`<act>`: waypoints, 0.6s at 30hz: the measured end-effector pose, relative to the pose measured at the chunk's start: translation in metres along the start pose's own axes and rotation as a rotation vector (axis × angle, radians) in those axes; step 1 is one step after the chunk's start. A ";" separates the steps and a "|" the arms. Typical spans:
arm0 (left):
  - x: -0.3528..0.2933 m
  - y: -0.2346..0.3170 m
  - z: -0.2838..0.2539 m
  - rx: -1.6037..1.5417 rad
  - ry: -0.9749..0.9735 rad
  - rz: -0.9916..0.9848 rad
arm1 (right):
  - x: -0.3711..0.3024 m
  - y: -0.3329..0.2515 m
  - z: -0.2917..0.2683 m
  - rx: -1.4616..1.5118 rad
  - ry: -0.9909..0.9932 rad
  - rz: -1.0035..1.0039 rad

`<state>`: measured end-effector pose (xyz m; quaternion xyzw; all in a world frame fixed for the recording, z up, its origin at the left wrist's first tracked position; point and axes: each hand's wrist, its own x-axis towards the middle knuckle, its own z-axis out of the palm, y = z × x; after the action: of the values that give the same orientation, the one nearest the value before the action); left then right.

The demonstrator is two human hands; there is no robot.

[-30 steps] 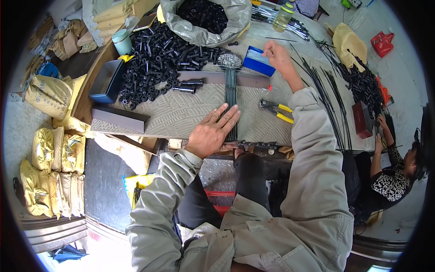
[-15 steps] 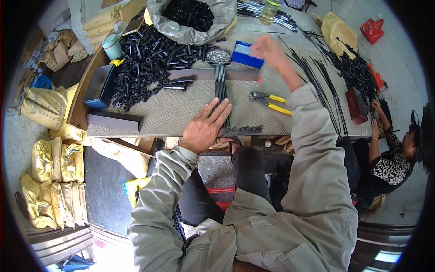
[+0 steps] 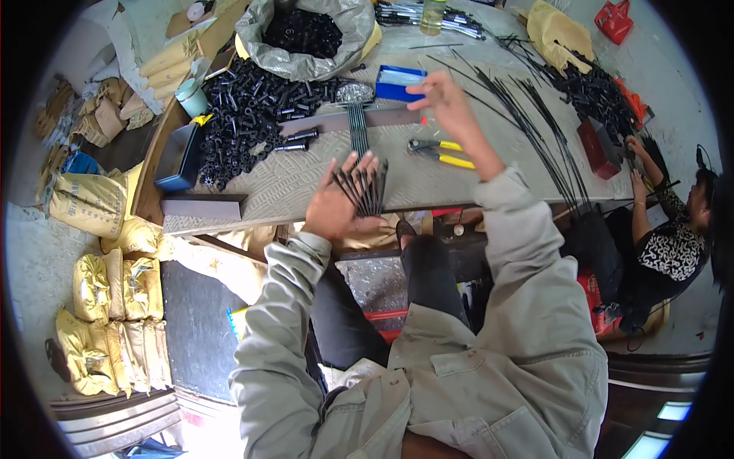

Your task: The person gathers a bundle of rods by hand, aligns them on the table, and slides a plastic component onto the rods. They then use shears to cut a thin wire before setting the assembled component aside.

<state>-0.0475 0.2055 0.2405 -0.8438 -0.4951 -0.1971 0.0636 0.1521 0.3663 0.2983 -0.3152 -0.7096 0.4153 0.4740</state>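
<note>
My left hand [image 3: 334,208] is palm up at the table's near edge. Several thin dark rods [image 3: 365,193] fan across its palm and fingers, and its fingers are fairly straight. Beyond the fingertips, a row of greenish-dark rods [image 3: 358,126] runs to a shiny metal dish [image 3: 355,92] of small bright bits. My right hand [image 3: 446,103] is raised beside a small blue box [image 3: 394,92] of pale, thin pieces. Its fingers are bent and apart, with nothing visible between them. Yellow-handled pliers [image 3: 440,153] lie on the table below it.
Black bolt-like parts [image 3: 248,99] are heaped at left, beside a grey sack [image 3: 256,50] of more. An open dark-blue bin [image 3: 177,157] stands at the left edge. Long dark rods [image 3: 535,130] lie at right. Another person [image 3: 661,237] works at the right edge.
My left hand has turned from palm down on the rods to palm up, with rods fanned across it. My right hand stays near the blue box, its fingers now clearer. The whole view has shifted slightly.
</note>
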 end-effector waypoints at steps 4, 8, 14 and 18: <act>0.009 0.020 -0.045 -0.969 0.322 -0.008 | -0.078 -0.116 -0.014 0.060 -0.186 -0.084; 0.019 0.045 -0.108 -1.518 0.222 -0.137 | -0.115 -0.153 -0.006 -0.453 -0.114 -0.575; 0.028 0.057 -0.124 -1.212 0.244 -0.206 | -0.117 -0.148 0.010 -0.622 -0.009 -0.685; 0.027 0.059 -0.122 -1.214 0.233 -0.218 | -0.111 -0.128 0.008 -0.416 -0.025 -0.627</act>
<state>-0.0175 0.1607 0.3684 -0.6470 -0.3680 -0.5392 -0.3941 0.1764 0.2120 0.3646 -0.1673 -0.8464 0.1008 0.4954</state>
